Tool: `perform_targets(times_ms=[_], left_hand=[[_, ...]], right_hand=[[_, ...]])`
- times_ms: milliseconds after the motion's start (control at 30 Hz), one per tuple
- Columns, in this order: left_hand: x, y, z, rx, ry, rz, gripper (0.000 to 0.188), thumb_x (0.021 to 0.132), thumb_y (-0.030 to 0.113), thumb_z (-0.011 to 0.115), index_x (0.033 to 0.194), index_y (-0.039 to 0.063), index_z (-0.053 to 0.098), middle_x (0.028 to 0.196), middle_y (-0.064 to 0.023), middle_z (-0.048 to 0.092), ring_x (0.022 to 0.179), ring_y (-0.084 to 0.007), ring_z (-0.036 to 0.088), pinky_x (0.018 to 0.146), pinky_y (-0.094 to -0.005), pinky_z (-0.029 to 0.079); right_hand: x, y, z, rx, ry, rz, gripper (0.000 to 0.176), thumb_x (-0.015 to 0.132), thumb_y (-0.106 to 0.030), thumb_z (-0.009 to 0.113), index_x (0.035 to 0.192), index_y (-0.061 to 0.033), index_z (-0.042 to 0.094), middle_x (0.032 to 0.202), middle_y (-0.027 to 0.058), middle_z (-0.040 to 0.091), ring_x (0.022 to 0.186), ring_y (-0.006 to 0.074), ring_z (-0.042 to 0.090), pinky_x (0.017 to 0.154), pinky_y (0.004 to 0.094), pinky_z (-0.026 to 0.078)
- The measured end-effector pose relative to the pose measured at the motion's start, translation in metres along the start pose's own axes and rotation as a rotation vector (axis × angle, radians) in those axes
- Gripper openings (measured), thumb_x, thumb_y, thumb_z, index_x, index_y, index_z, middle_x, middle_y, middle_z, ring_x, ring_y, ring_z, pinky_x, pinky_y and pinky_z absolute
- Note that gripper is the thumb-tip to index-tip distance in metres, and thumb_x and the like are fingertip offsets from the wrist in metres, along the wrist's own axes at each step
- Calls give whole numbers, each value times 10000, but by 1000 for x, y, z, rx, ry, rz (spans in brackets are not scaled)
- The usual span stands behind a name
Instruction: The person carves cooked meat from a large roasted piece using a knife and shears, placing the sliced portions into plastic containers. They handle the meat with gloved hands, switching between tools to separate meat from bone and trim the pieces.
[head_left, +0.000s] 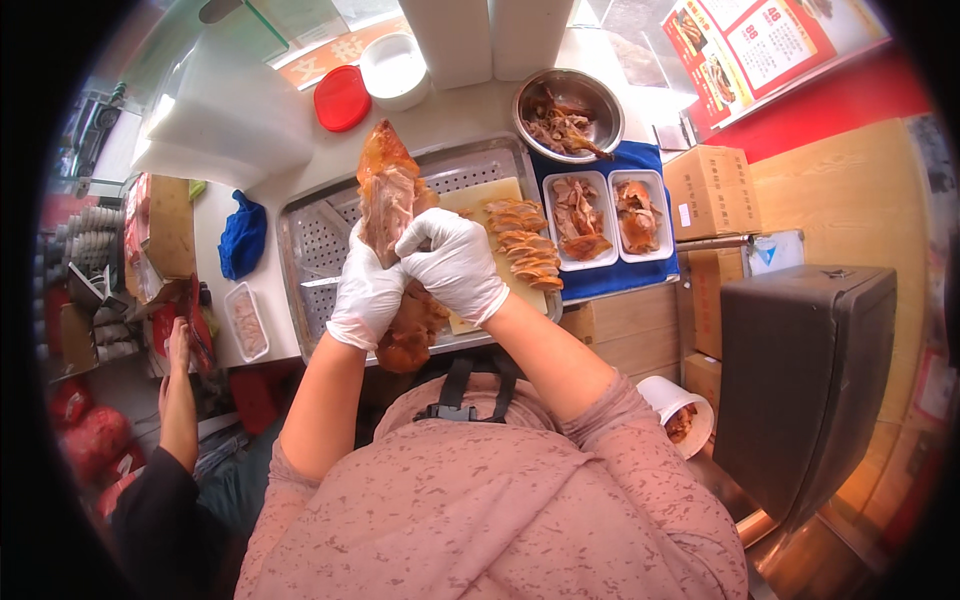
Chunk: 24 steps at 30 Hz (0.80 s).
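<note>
A roast duck carcass (388, 199) with browned skin and bared pale meat is held up above a perforated metal tray (322, 232). My left hand (367, 296), in a white glove, grips it from the left. My right hand (454, 262), gloved too, has its fingers curled against the meat; whether it pinches a piece is hidden. Another browned part (409, 345) hangs below my hands, over the tray's near edge. Sliced duck (521, 244) lies in overlapping rows on a pale cutting board (487, 195) in the tray. A thin metal strip, perhaps a blade (319, 283), shows beside my left hand.
Two white trays of duck pieces (577, 217) (637, 214) sit on a blue cloth (600, 281). Behind them stands a steel bowl of bones (568, 116). At left are a crumpled blue cloth (242, 236), a small meat tray (247, 322) and another person's arm (178, 390).
</note>
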<state>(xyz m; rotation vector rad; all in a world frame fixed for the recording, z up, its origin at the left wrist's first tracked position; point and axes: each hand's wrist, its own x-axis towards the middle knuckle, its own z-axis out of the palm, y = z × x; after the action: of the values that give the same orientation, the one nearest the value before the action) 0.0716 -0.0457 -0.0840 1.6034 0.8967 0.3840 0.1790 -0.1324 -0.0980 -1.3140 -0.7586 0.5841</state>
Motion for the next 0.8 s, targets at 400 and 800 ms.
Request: perform_targets(times_ms=[400,800], left_hand=[[7,21,-9,-427,-110,-180,629,860,27,729,1423,27,448,1286,-59,603,1141,-173,594,1004,-330,479],[-1,31,4,-663,-409,-217,813,816,-30,733,1521,52,336,1408,-73,526,1294,-208,514,1106,-374,407]], right_hand=[[2,-17,-95,239,37,336,79,904,10,696,962,-11,647,919,37,667,778,74,621,699,220,538],[35,-14,-59,-213,-203,-147,312,825,-5,715,1123,-21,624,1026,173,653,943,317,673,807,371,553]])
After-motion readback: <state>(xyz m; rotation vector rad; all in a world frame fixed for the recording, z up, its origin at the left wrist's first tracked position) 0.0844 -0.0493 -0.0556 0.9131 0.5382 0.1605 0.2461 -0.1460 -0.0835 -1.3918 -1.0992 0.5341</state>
